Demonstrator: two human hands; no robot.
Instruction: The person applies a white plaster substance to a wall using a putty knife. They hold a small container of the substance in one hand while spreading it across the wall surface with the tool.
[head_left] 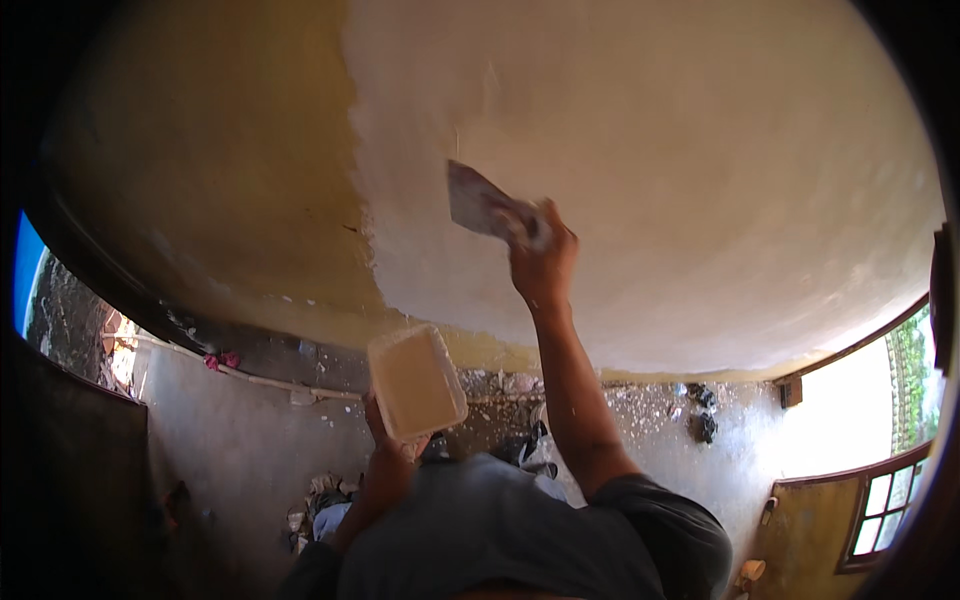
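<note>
My right hand (545,250) is raised against the wall, gripping a wide, flat scraper (475,200) stained grey. Its blade lies at or very near a pale coated area (700,180) of the wall, whose ragged edge borders older yellow paint (200,170) on the left. Lower down, my left hand (385,435) holds a rectangular plastic tub (415,380) filled with cream-coloured paste, its fingers partly hidden by the tub.
A long pale pole (265,375) with pink cloth (222,360) lies along the wall's foot. The floor (250,450) is spattered, with rags (325,500) and dark crumpled items (705,425). Bright openings are at both sides, with a window (880,510) at lower right.
</note>
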